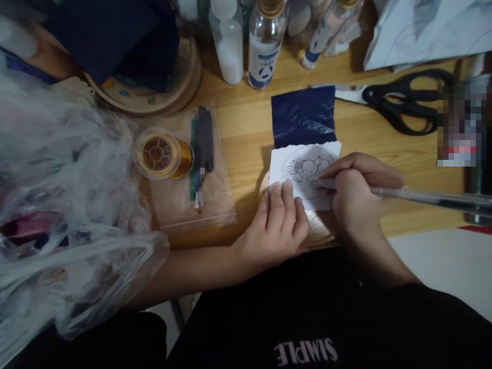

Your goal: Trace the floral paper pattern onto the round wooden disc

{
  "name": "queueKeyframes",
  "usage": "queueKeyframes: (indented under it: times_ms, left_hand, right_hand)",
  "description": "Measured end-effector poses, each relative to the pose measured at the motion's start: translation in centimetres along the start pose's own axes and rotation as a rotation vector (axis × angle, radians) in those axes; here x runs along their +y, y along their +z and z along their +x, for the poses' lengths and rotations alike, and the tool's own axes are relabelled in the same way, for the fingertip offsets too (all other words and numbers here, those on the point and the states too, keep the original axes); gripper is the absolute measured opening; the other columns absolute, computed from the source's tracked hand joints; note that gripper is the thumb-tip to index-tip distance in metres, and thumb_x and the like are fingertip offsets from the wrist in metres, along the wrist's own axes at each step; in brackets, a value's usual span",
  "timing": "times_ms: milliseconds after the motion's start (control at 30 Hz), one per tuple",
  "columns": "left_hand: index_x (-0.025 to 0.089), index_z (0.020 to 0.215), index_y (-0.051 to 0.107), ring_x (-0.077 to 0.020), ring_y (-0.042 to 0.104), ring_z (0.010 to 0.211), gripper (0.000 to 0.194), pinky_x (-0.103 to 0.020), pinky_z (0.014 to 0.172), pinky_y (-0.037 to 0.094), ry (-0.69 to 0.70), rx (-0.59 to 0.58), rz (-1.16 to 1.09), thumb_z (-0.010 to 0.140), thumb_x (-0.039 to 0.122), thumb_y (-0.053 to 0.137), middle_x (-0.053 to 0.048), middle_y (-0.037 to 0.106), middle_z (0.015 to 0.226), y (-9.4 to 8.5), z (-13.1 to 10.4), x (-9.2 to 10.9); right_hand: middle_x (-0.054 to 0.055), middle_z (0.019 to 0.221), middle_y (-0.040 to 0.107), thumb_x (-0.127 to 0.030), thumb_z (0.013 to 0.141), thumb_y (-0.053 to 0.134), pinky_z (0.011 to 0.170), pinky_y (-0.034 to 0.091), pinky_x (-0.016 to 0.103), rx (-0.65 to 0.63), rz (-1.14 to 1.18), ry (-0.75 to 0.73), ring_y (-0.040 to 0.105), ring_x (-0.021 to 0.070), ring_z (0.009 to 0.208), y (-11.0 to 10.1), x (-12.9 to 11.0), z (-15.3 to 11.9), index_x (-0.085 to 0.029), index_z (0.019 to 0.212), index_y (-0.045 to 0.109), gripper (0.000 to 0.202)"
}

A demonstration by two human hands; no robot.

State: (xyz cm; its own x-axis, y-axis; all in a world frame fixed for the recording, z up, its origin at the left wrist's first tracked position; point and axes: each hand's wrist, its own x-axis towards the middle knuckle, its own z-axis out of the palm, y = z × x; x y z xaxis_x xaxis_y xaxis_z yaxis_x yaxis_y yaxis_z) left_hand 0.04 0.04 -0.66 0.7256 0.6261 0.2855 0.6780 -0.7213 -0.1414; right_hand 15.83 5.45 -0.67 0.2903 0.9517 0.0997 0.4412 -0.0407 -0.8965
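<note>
A small white paper (277, 161) with a line drawing inside a circle lies over a round pale disc (321, 228) at the table's front edge. My left hand (279, 220) rests on the paper's lower left with its fingers spread slightly, pressing it down. My right hand (355, 192) is closed around a long clear pen (415, 195), whose tip end is at the drawing; the exact tip is hidden by fingers. A dark blue sheet (303, 118) sticks out behind the paper's top edge.
Black-handled scissors (403, 100) lie behind to the right. Bottles (265, 51) stand at the back. Left are a gold thread spool (165, 154), a clear bag (215, 205) with brushes, a round wooden tray (192, 77) and a crumpled plastic bag (77, 205).
</note>
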Motion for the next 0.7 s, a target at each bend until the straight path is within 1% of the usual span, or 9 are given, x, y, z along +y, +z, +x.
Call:
queueKeyframes:
  times_ms: [133,267,367,500,700]
  left_hand:
    - [-0.001,0.119,0.058,-0.0385,0.067,0.112,0.078,-0.046,0.097,0.051,0.004,-0.016,0.003,0.094,0.069,0.039,-0.031,0.064,0.124,-0.03,-0.10,-0.01]
    - [-0.001,0.119,0.059,-0.0376,0.067,0.112,0.075,-0.046,0.097,0.052,0.014,-0.033,-0.007,0.094,0.068,0.041,-0.031,0.063,0.125,-0.16,-0.12,-0.08]
    - [-0.001,0.119,0.059,-0.0380,0.067,0.112,0.074,-0.046,0.097,0.051,0.008,-0.025,-0.019,0.093,0.067,0.043,-0.033,0.063,0.125,-0.19,-0.09,-0.07]
    - [-0.001,0.119,0.059,-0.0389,0.067,0.112,0.076,-0.046,0.096,0.052,0.003,-0.029,-0.021,0.092,0.069,0.043,-0.033,0.063,0.124,-0.16,-0.06,-0.03]
    - [0.000,0.119,0.059,-0.0375,0.067,0.112,0.078,-0.045,0.096,0.053,0.008,-0.030,-0.003,0.092,0.071,0.041,-0.031,0.064,0.124,-0.16,-0.01,-0.10]
  right_hand:
    - [-0.005,0.049,0.058,-0.003,0.065,0.048,0.044,0.037,0.022,-0.063,-0.007,-0.006,0.051,0.0086,0.047,-0.10,-0.12,0.19,-0.021,0.054,0.065,0.027]
    - [-0.005,0.050,0.060,-0.004,0.067,0.049,0.045,0.039,0.022,-0.048,-0.040,0.018,0.052,0.0097,0.047,0.01,-0.08,0.12,-0.022,0.055,0.066,0.028]
    - [-0.005,0.051,0.060,-0.005,0.067,0.049,0.046,0.041,0.023,-0.054,-0.047,0.036,0.054,0.0102,0.048,0.09,-0.20,0.03,-0.022,0.055,0.066,0.027]
    - [-0.005,0.050,0.060,-0.005,0.066,0.049,0.046,0.040,0.022,-0.053,-0.020,0.035,0.052,0.0090,0.047,0.11,-0.45,0.11,-0.021,0.054,0.066,0.026]
    - [-0.005,0.048,0.059,-0.006,0.066,0.049,0.043,0.037,0.022,-0.044,0.026,0.024,0.051,0.0084,0.044,0.21,-0.42,0.20,-0.020,0.053,0.065,0.025]
